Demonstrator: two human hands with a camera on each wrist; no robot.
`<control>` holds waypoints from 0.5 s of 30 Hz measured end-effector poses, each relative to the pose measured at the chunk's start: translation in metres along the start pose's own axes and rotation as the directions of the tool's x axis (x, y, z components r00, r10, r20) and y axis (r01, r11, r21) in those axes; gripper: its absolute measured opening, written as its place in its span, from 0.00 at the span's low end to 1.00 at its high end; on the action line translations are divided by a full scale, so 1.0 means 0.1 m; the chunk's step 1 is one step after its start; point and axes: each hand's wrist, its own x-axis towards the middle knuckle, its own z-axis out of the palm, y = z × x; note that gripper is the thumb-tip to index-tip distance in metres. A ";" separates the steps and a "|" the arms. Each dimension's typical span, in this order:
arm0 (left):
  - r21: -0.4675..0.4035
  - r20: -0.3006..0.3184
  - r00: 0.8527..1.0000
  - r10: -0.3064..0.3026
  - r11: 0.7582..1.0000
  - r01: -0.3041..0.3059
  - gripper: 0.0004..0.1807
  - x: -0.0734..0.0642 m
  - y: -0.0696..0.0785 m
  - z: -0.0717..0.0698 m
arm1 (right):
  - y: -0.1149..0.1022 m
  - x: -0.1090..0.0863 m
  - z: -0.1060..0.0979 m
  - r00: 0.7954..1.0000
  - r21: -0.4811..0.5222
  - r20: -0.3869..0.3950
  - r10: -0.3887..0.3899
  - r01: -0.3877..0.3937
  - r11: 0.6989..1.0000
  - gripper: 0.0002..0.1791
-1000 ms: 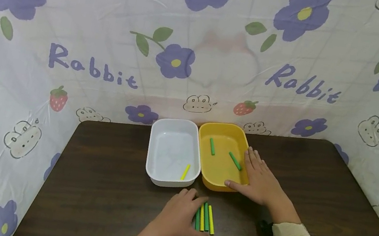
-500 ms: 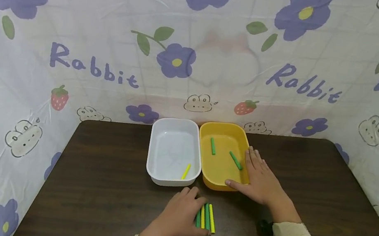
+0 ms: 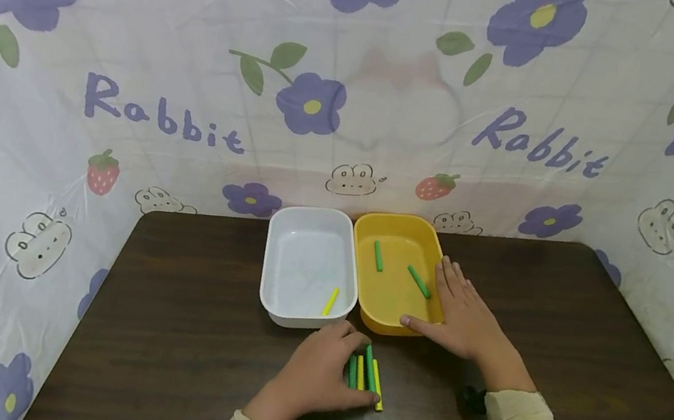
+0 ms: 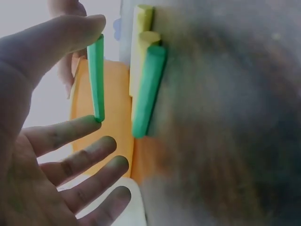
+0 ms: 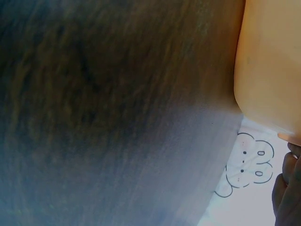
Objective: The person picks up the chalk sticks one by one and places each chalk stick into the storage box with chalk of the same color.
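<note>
My left hand [image 3: 320,371] is over a row of short sticks in front of the tubs. In the left wrist view its thumb and index finger pinch a green stick [image 4: 96,77] by the ends, other fingers spread. Beside it lie another green stick [image 4: 149,92] and two yellow sticks; the nearer yellow stick [image 4: 147,38] is partly hidden. My right hand [image 3: 468,325] rests with straight fingers on the right rim of the yellow tub [image 3: 384,307], which contains two green sticks [image 3: 419,282]. One yellow stick [image 3: 330,302] lies in the white tub [image 3: 309,257].
Both tubs stand side by side at the back of the dark wooden table [image 3: 182,333]. Behind them hangs a printed sheet [image 3: 200,68] with flowers and rabbits. The right wrist view shows mostly table and the yellow tub's outer wall [image 5: 270,61].
A green stick in the row has shifted away from me, out of line with the others, pinched by my left hand. My right hand stays on the yellow tub.
</note>
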 end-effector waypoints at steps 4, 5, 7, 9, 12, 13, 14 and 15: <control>-0.034 -0.036 0.999 0.013 0.999 -0.014 0.42 0.02 0.00 -0.05 | 0.00 0.01 -0.01 1.000 -0.002 -0.004 0.000 0.000 1.000 0.69; -0.040 -0.042 0.999 0.015 0.999 -0.017 0.42 0.02 -0.01 -0.06 | 0.00 0.01 -0.01 1.000 -0.003 -0.005 -0.001 0.001 1.000 0.69; -0.051 -0.047 0.999 0.015 0.999 -0.018 0.43 0.03 0.00 -0.09 | 0.00 0.02 -0.01 1.000 -0.002 -0.006 -0.002 0.002 1.000 0.68; -0.061 -0.050 0.999 0.015 0.998 -0.018 0.43 0.04 0.00 -0.11 | 0.00 0.02 -0.01 1.000 -0.004 -0.007 -0.003 0.003 1.000 0.68; -0.065 -0.053 0.998 0.016 0.998 -0.019 0.43 0.04 0.01 -0.13 | -0.01 0.01 0.00 1.000 -0.001 -0.008 -0.002 0.002 1.000 0.68; -0.068 -0.053 0.998 0.017 0.998 -0.020 0.43 0.04 0.01 -0.14 | -0.01 0.01 0.00 1.000 0.000 -0.008 -0.002 0.002 1.000 0.68; -0.067 -0.056 0.998 0.019 0.997 -0.023 0.42 0.04 0.02 -0.14 | -0.01 0.01 0.00 1.000 0.001 -0.009 -0.002 0.002 1.000 0.68; -0.067 -0.057 0.998 0.021 0.997 -0.025 0.42 0.04 0.02 -0.14 | -0.01 0.01 0.00 1.000 0.000 -0.009 -0.003 0.003 1.000 0.68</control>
